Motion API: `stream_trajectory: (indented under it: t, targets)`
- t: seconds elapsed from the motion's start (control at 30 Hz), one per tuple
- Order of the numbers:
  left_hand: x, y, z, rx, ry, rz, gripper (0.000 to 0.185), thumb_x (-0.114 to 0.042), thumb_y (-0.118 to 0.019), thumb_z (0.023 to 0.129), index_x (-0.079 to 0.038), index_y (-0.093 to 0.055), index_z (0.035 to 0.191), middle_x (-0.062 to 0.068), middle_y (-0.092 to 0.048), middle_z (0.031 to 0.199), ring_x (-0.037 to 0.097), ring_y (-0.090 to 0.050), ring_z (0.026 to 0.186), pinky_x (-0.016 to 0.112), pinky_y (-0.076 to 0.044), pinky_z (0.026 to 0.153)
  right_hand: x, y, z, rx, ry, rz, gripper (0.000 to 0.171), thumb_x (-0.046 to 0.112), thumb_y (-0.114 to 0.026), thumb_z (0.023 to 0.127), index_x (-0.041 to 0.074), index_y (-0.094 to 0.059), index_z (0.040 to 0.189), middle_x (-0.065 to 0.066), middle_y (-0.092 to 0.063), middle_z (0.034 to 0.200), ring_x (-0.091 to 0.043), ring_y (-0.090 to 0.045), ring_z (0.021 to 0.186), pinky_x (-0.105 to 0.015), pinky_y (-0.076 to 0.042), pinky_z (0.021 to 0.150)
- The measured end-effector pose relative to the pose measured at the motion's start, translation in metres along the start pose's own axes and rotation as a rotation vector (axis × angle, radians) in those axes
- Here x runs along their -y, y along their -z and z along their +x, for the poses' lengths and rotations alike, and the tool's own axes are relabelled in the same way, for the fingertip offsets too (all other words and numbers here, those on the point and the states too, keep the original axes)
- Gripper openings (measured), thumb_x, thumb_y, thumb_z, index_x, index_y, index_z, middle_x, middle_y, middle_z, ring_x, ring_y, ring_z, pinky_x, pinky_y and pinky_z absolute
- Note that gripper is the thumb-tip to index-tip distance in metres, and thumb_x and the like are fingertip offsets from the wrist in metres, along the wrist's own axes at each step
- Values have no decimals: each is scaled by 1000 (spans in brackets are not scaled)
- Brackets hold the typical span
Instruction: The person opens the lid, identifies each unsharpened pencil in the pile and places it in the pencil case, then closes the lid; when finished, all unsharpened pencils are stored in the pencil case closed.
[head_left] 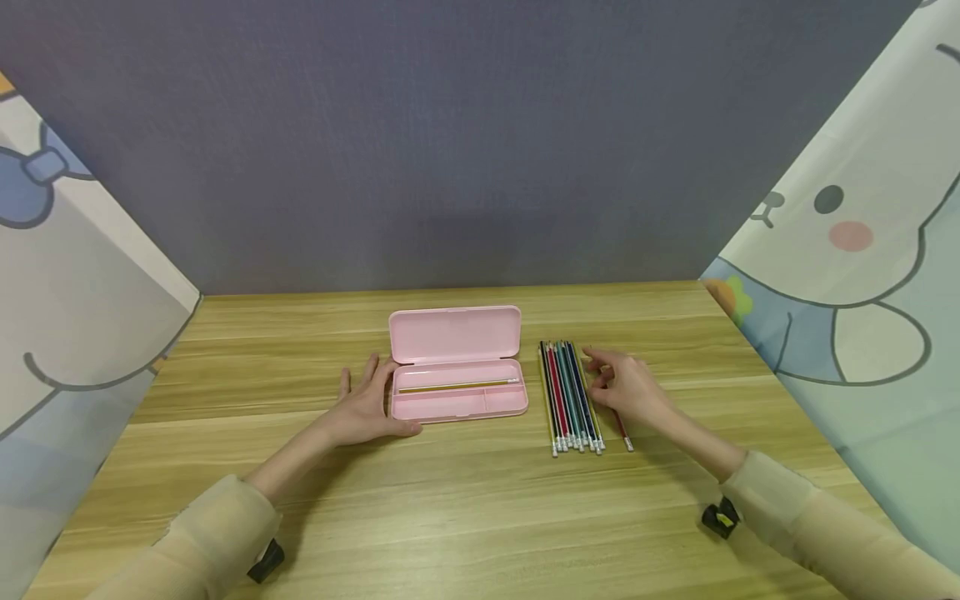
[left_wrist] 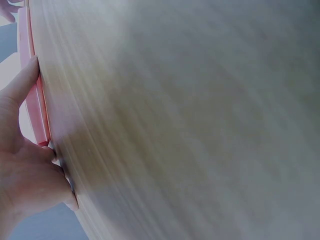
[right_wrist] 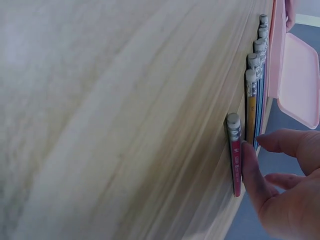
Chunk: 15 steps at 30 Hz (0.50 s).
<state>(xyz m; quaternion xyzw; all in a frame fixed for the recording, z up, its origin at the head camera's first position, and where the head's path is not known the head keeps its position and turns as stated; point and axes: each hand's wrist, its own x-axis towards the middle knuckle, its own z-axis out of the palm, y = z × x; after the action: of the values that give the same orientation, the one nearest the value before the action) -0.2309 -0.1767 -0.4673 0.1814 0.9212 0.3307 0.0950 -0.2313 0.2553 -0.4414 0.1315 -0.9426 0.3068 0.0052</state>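
Right hand loosely curled, thumb touching red pencil; pencil row just left, axes fore-aft. Left hand flat, steadying pink case.

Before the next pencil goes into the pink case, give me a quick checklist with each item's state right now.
1. Pencil case lid open: ok, it stands up behind the tray.
2. Case steadied: ok, left hand rests against its left end.
3. Room in the tray: ok, one pencil in the case lies in it.
4. Row of pencils within reach: ok, beside the right hand.
5. A pencil singled out: ok, the red pencil lies apart from the row, a fingertip touching it.
6. Red pencil gripped: not ok, touched only, not pinched.
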Motion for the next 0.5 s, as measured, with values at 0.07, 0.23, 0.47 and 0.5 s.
stream_trajectory:
  t: [0.07,0.23,0.47,0.5]
  targets:
    - [0,0,0,-1,-1,-1,94,-47,-87,76,-15,-34,146,33,-28,164,54,0,158,76,15,118,1,0,0,15,-11,-7,70,-9,-75,79,-9,-51,144,-26,-72,119,-24,-75,87,-25,-61,68]
    - [0,0,0,1,2,-5,94,-47,-87,76,-15,-34,146,33,-28,164,53,0,158,76,15,118,1,0,0,43,-39,-20,72,-9,-76,78,-11,-48,145,-27,-70,121,-21,-73,85,-26,-61,69]
    - [1,-1,1,3,9,-8,95,-46,-88,76,-15,-33,147,33,-26,165,53,0,158,75,16,119,6,0,0,58,-50,-93,71,-7,-75,78,-12,-49,144,-26,-69,119,-18,-69,81,-25,-58,65]
    - [1,-1,1,3,9,-9,95,-46,-88,75,-15,-33,147,33,-26,165,53,0,158,75,16,119,7,0,1,61,-50,-97,71,-7,-75,78,-12,-49,144,-27,-69,118,-18,-69,81,-24,-58,64]
